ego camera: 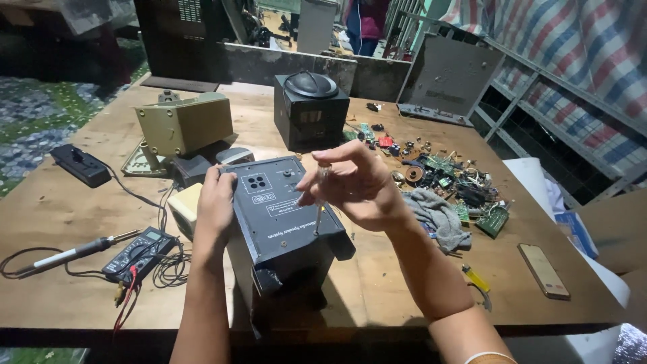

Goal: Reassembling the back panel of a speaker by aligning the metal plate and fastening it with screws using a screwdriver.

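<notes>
Wooden workbench (81, 202), left hand (214, 202) steadying speaker box (286, 222)

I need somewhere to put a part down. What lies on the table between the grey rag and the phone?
In the head view, bare wood lies between the grey rag and the phone; a yellow lighter lies just below that stretch.
</notes>
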